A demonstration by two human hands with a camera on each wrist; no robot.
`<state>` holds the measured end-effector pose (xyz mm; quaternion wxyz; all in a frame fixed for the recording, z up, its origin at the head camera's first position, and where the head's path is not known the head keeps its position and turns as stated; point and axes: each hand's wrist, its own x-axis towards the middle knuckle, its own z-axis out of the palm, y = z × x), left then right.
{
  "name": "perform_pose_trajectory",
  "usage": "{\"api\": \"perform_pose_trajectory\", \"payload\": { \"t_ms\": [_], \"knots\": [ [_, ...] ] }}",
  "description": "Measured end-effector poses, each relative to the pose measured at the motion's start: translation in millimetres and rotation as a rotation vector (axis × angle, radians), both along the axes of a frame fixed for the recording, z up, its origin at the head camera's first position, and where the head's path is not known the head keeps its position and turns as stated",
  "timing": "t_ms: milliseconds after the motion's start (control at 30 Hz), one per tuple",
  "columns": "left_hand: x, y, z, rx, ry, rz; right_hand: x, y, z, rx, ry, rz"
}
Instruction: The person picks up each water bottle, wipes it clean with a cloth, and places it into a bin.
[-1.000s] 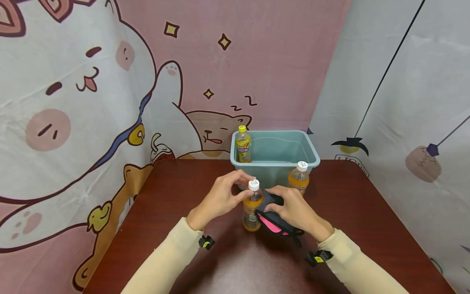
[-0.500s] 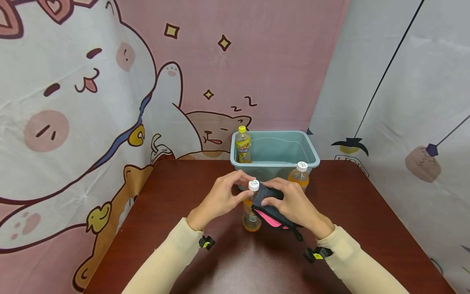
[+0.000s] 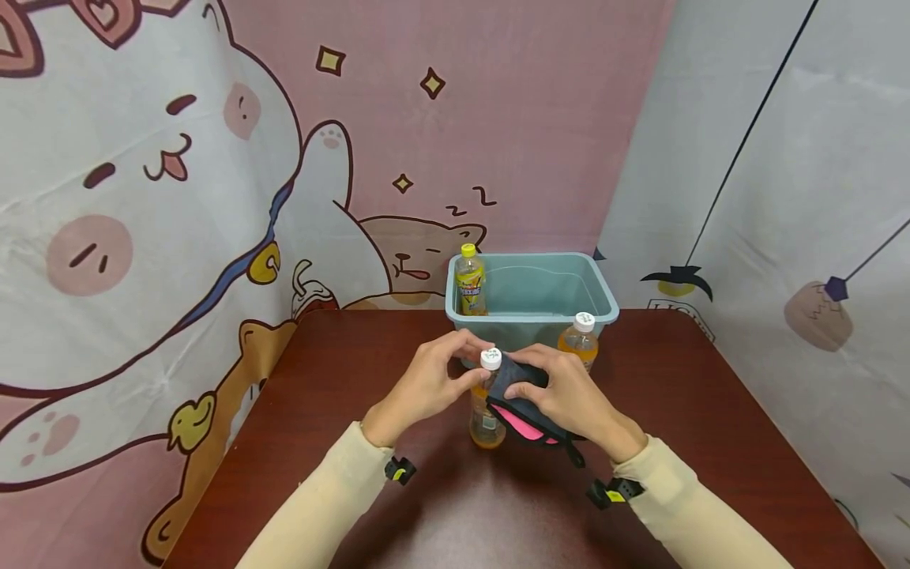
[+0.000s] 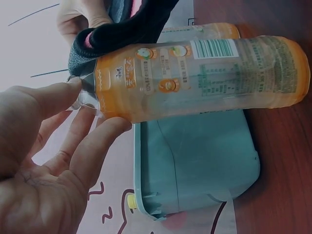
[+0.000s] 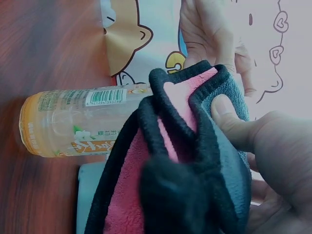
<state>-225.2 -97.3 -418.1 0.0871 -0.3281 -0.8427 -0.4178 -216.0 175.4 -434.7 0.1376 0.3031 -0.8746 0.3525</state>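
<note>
A clear plastic bottle (image 3: 486, 427) with orange label bands and a white cap (image 3: 490, 359) stands upright on the table. My left hand (image 3: 430, 379) pinches it near the neck, thumb and fingers on either side just under the cap. In my right hand (image 3: 572, 395), a folded cloth (image 3: 506, 385) is gripped between thumb and fingers; it is grey outside and pink inside, with black edging. The cloth lies against the right side of the bottle's upper part and hides some of it. In the left wrist view, the cloth's edge touches the bottle's shoulder (image 4: 109, 83).
A second white-capped orange bottle (image 3: 579, 341) stands behind my right hand, in front of a light-blue plastic bin (image 3: 604, 304). Inside the bin, at its left, is a yellow-capped bottle (image 3: 471, 284). The dark red-brown table (image 3: 341, 356) meets a cartoon-print curtain (image 3: 540, 142) at the back.
My right hand has shifted the cloth left across the bottle's upper side, covering more of it, then held there. The left hand has kept its place at the neck.
</note>
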Motion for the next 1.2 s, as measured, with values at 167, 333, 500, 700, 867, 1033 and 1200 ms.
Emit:
{"api": "perform_pose_trajectory", "payload": {
  "t_ms": [167,333,500,700,867,1033,1200],
  "knots": [
    [0.3,-0.2,-0.4,0.0,0.006,0.001,0.5,-0.3,0.5,0.031,-0.001,0.013],
    [1.3,-0.5,-1.9,-0.006,0.009,0.014,1.6,-0.2,-1.4,0.076,-0.001,0.019],
    [2.2,0.0,-3.7,-0.008,0.008,0.02,3.8,1.4,-6.4,0.083,-0.03,0.019],
    [3.3,0.6,-2.6,-0.006,0.016,0.018,3.2,4.4,-17.4,0.088,-0.031,0.012],
    [4.2,0.1,-1.3,-0.001,0.011,0.014,0.4,5.9,-30.0,0.1,-0.037,0.024],
    [3.4,0.0,-1.3,-0.003,0.012,0.013,-1.9,4.6,-43.7,0.133,-0.064,0.04],
    [2.7,0.4,-0.6,-0.009,0.016,0.015,-4.1,3.0,-54.8,0.178,-0.101,0.039]
  ]
}}
